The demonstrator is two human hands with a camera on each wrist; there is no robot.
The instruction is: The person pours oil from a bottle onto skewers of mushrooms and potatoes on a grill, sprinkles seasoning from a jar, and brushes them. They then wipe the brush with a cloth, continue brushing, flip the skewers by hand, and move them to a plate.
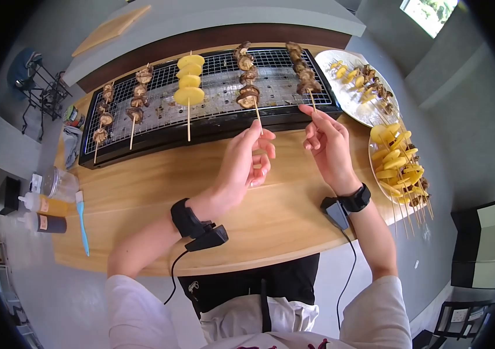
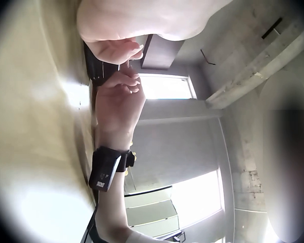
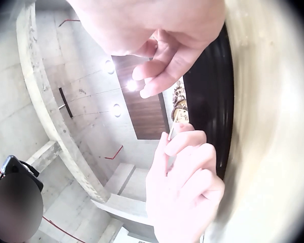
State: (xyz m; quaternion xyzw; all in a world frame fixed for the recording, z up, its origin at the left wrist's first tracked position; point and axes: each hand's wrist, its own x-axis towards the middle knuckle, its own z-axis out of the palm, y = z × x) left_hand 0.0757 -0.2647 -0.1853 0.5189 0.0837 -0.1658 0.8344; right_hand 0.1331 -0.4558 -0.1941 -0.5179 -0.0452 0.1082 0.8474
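Note:
In the head view my left hand (image 1: 239, 160) pinches the bare stick end of a mushroom skewer (image 1: 248, 96) at the front edge of the black grill (image 1: 218, 129). To its right, my right hand (image 1: 332, 145) pinches the stick of another brown mushroom skewer (image 1: 303, 70) between thumb and forefinger. Both skewers lie across the wire mesh, sticks pointing toward me. Left of them rest a potato-slice skewer (image 1: 189, 78) and two more mushroom skewers, the nearer one (image 1: 140, 96) and the outer one (image 1: 105, 119). The right wrist view shows the left fingers (image 3: 187, 147) on a thin stick.
At the grill's right stand a white plate (image 1: 349, 110) of small skewers and a second plate (image 1: 380, 185) piled with potato skewers, sticks overhanging the table edge. A blue brush (image 1: 83, 224), sauce bottles (image 1: 50, 205) and a clear jar (image 1: 61, 183) are on the left.

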